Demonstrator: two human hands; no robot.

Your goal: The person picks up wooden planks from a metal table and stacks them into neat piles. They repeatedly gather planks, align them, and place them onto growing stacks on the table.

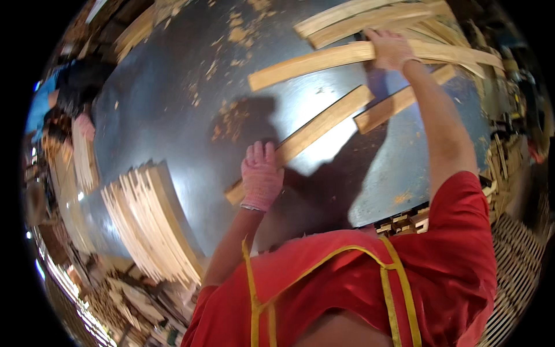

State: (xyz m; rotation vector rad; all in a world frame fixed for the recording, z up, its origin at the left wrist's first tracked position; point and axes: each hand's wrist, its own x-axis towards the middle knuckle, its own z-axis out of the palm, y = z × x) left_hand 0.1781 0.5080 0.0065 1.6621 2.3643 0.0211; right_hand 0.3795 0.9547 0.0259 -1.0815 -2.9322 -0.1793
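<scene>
Work appears partway: stack of slats at tabletop near-left corner, loose slats left by far-right corner, where right hand pinches curved slat; left hand covers straight slat toward near edge, grip unclear.

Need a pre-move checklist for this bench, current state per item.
1. Left hand and right hand gloved: ok, both.
2. Left hand on the angled strip: ok, lies across it near its lower-left end.
3. Right hand firmly closed on the long strip: cannot tell, it covers the strip and hides the underside.
4. Co-worker's hand clear of both: ok, well apart at the left side of the table.
5. Tabletop free of shavings: not ok, scattered in patches.
6. Stack of strips clear of the left hand: ok, a gap shows.
</scene>
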